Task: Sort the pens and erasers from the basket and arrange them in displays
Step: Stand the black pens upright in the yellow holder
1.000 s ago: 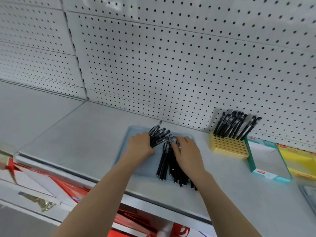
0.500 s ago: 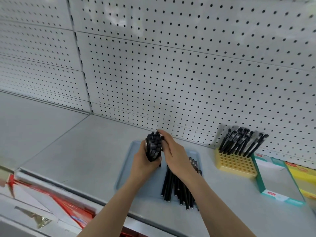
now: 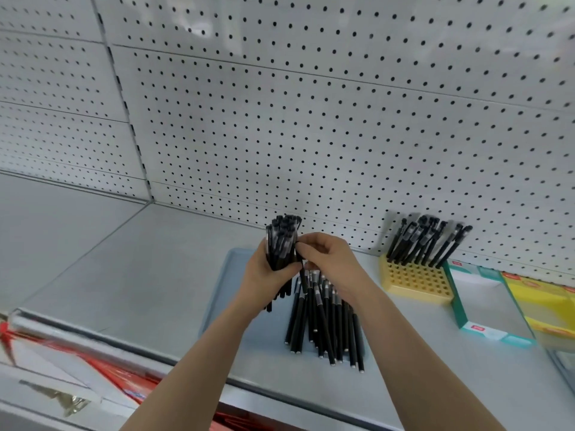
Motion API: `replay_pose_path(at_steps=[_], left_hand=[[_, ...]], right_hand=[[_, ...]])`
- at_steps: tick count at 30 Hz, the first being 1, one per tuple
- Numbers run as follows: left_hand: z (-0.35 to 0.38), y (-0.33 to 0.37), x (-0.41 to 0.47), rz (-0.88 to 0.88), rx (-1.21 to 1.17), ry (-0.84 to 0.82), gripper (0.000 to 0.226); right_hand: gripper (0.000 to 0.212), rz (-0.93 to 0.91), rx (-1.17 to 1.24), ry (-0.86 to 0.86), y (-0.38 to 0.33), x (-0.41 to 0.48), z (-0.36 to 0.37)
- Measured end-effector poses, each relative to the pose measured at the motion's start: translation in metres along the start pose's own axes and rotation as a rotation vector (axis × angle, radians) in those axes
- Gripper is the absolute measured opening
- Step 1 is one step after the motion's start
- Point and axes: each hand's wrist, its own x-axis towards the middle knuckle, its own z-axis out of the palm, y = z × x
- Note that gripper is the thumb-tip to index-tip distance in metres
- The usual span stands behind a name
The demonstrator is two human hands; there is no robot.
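Note:
My left hand (image 3: 267, 278) grips an upright bundle of black pens (image 3: 281, 241) above the grey-blue tray (image 3: 230, 293). My right hand (image 3: 329, 262) is beside the bundle, its fingertips pinching a pen at the bundle's right side. Several more black pens (image 3: 326, 325) lie in a loose pile on the tray under my right wrist. To the right stands a yellow pen holder (image 3: 415, 283) full of holes, with several black pens (image 3: 426, 244) standing in its back rows.
A teal-edged display box (image 3: 485, 303) sits right of the yellow holder, and a yellow box (image 3: 547, 309) beyond it. A white pegboard wall (image 3: 311, 119) backs the grey shelf (image 3: 124, 269). Red packaging (image 3: 102, 368) shows below the shelf's front edge.
My left hand gathered pens off the tray and lifted them upright as a bundle. My right hand left the pile and came up to the bundle's side.

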Motion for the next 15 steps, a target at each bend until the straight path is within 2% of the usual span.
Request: replay_pose_path(at_steps=[3,5,7,10,13,15], left_hand=[[0.012,0.011,0.002,-0.011,-0.014,-0.051,0.034],[0.023,0.016,0.003,-0.045,-0.031,-0.087,0.032],[0.035,0.021,0.004,-0.113,-0.102,-0.119,0.029],[0.049,0.028,0.004,-0.251,-0.257,-0.146,0.028],[0.06,0.03,0.004,-0.343,-0.364,-0.151,0.028],[0.067,0.031,0.003,-0.366,-0.387,-0.176,0.027]], right_hand=[[0.012,0.02,0.019,-0.008,-0.001,-0.005,-0.018],[0.012,0.003,-0.004,0.047,-0.002,-0.01,-0.032],[0.01,-0.019,0.033,0.171,0.0,-0.015,-0.05],[0.005,-0.043,0.06,0.456,0.011,-0.021,-0.094],[0.014,-0.021,-0.255,0.723,0.028,-0.03,-0.148],[0.019,0.001,-0.413,0.829,0.036,-0.034,-0.175]])
